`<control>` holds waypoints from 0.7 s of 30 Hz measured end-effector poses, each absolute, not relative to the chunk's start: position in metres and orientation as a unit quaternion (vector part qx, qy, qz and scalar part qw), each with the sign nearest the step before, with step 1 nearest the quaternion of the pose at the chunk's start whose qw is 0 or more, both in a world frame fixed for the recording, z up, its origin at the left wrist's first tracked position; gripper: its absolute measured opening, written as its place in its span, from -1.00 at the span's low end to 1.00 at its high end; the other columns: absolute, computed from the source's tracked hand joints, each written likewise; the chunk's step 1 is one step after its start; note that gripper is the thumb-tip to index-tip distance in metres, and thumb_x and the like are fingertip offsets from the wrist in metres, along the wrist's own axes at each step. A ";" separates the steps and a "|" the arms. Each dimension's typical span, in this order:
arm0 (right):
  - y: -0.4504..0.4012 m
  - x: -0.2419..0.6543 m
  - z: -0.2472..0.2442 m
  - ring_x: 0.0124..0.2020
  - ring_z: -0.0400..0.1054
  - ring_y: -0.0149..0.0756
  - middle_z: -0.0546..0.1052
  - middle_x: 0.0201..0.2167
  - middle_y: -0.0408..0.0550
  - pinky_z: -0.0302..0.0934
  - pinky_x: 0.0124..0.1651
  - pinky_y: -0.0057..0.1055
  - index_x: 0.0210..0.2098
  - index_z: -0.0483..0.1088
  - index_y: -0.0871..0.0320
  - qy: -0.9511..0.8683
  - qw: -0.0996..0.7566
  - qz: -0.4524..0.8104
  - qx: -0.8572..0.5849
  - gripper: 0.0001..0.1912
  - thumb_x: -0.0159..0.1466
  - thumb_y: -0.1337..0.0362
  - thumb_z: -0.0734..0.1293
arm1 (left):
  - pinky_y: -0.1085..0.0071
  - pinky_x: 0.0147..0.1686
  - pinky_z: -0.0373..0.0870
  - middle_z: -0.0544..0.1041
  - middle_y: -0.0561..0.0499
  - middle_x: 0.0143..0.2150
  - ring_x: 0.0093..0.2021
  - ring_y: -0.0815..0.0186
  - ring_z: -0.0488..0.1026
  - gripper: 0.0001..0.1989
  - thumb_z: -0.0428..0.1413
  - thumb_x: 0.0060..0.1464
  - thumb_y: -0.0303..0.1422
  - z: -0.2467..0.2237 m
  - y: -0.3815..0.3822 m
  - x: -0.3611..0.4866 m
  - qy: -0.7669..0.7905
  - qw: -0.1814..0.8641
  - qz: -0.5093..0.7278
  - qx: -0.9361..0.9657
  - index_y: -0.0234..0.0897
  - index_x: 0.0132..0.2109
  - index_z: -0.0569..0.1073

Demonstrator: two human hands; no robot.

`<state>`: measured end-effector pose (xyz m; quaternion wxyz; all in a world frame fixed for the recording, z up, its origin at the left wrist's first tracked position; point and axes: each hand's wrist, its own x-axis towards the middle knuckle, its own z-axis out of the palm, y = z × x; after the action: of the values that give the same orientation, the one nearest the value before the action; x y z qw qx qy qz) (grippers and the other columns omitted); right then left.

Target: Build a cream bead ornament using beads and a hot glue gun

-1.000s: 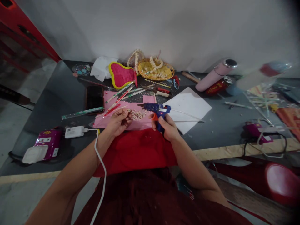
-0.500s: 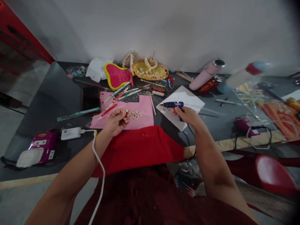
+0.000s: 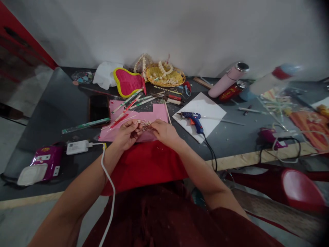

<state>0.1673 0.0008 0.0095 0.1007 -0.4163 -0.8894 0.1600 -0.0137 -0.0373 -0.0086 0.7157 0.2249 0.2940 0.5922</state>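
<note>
Between the thumb and finger of my left hand [image 3: 130, 133] is a small pale piece [image 3: 139, 121], pinched at the fingertips. My right hand [image 3: 164, 132] reaches into the pile of small pale pieces [image 3: 146, 126] on the pink sheet [image 3: 160, 112]. Its fingers are bent down at the pile, and whether they grip a piece is hidden. A blue glue gun [image 3: 194, 120] with an orange trigger lies on a white sheet [image 3: 213, 106], to the right of my right hand. A clear glue stick [image 3: 223, 121] sticks out of its back.
Behind the pink sheet stands a yellow woven basket [image 3: 166, 80] near a pink, yellow-edged heart shape [image 3: 128, 82]. Pliers [image 3: 174, 98] and paper-wrapped sticks lie in front. A pink flask [image 3: 228, 80] and red can [image 3: 232, 91] are at right. A white cable [image 3: 111, 192] crosses my left forearm.
My right hand has let go of the glue gun, which now lies on the white sheet, and has moved left to the pile. My left hand stays in place with its piece.
</note>
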 end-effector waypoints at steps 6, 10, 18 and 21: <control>0.002 0.168 -0.005 -0.13 0.34 -0.30 0.44 -0.18 -0.04 0.21 -0.11 -0.44 -0.17 0.39 0.11 -0.882 0.106 0.162 -0.429 -0.80 0.24 0.39 0.21 | 0.56 -0.52 0.22 0.42 0.03 -0.48 -0.54 0.52 0.24 -0.86 0.22 -0.05 -0.43 -0.009 -0.037 -0.013 0.293 0.723 0.583 0.228 -0.37 -0.44 0.40; 0.001 0.170 -0.006 -0.17 0.35 -0.33 0.44 -0.21 -0.04 0.23 -0.12 -0.43 -0.20 0.38 0.14 -0.860 0.216 0.209 -0.412 -0.82 0.25 0.41 0.19 | 0.57 -0.53 0.23 0.42 0.03 -0.49 -0.55 0.53 0.26 -0.84 0.23 -0.07 -0.44 -0.006 -0.037 -0.011 0.304 0.724 0.574 0.233 -0.37 -0.47 0.39; -0.009 0.161 0.001 -0.24 0.35 -0.37 0.45 -0.32 -0.08 0.27 -0.16 -0.39 -0.28 0.37 0.12 -0.779 0.425 0.315 -0.338 -0.91 0.28 0.30 0.23 | 0.59 -0.57 0.24 0.45 0.04 -0.50 -0.59 0.53 0.30 -0.82 0.26 -0.11 -0.36 -0.005 -0.039 -0.007 0.375 0.721 0.520 0.263 -0.39 -0.42 0.44; -0.013 0.158 0.001 -0.25 0.35 -0.38 0.45 -0.33 -0.09 0.27 -0.17 -0.39 -0.27 0.37 0.12 -0.773 0.444 0.318 -0.324 -0.92 0.27 0.30 0.24 | 0.59 -0.58 0.23 0.45 0.04 -0.50 -0.58 0.51 0.32 -0.80 0.27 -0.11 -0.34 -0.006 -0.039 -0.006 0.374 0.727 0.505 0.278 -0.38 -0.39 0.45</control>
<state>0.1581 -0.0128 0.0010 0.4443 -0.3238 -0.7726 0.3176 -0.0065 -0.0387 -0.0059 0.7266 0.2784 0.3742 0.5045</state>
